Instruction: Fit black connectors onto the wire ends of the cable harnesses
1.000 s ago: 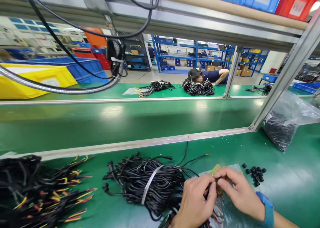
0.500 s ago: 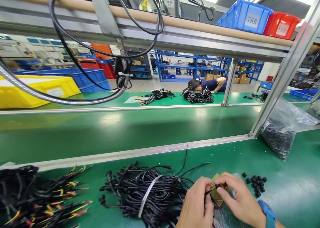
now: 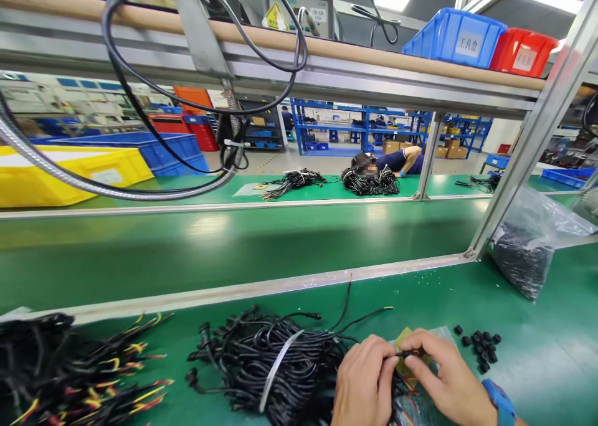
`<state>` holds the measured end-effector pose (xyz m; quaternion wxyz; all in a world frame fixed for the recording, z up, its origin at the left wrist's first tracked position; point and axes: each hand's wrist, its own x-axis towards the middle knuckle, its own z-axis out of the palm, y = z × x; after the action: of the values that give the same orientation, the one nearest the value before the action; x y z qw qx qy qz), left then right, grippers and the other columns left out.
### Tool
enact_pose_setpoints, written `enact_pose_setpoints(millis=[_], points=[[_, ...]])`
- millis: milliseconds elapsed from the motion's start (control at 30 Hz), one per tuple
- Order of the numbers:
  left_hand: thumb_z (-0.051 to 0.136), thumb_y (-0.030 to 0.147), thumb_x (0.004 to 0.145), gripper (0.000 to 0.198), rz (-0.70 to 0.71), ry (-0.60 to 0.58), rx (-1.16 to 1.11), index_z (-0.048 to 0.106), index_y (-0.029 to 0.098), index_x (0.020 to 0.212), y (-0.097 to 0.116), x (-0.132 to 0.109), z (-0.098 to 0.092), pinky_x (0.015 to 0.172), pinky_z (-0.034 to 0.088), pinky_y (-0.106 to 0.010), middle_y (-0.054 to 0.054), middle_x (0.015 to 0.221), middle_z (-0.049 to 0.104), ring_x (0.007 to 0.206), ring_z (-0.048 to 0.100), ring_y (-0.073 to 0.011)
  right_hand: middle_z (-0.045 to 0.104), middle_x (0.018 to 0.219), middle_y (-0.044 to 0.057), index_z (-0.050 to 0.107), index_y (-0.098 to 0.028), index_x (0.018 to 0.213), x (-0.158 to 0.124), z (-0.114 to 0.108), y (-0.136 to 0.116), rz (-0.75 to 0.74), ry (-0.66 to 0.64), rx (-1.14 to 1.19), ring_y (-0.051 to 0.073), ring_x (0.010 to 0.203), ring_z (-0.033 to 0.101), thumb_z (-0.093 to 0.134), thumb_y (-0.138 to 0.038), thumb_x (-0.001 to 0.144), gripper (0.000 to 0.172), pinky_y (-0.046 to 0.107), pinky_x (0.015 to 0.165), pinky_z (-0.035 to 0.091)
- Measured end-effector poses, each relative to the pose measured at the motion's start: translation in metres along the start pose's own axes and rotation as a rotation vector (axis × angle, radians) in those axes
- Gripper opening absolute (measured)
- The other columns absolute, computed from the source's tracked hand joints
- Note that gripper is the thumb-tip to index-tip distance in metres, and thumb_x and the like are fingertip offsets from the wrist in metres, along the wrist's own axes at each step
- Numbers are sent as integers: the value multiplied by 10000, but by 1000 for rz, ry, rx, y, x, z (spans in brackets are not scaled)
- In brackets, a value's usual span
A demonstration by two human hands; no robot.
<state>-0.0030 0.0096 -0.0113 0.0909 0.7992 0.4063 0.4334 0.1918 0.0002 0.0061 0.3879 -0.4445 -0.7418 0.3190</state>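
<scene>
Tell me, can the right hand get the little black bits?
Probably yes: the black bits lie uncovered and close by, to the right of the right hand. But its fingers are pinching a thin black part, so it might need to let go first.

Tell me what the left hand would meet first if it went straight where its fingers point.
Most likely the right hand, just beyond the short black piece pinched by the left hand; exact depth is hard to judge.
</scene>
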Motion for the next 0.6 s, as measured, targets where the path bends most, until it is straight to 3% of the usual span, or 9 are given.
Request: enact_pose_setpoints(millis=[233, 600], points=[[489, 163, 983, 156, 27, -15, 14, 571, 222, 865, -6, -4, 2, 630, 445, -257, -3, 754, 641, 678, 623, -142, 701, 1000, 62, 666, -239, 1088, -4, 6, 8, -30, -33, -7, 213, 927, 644, 503, -330, 1029, 195, 322, 843, 487], [456, 164, 977, 194, 132, -30, 213, 520, 242, 811, -8, -6, 5, 553, 402, -276, 30, 651, 600, 583, 626, -146, 699, 960, 53, 651, -238, 1029, -5, 14, 13, -25, -80, -4, 208, 887, 633, 488, -318, 1022, 182, 316, 792, 457]])
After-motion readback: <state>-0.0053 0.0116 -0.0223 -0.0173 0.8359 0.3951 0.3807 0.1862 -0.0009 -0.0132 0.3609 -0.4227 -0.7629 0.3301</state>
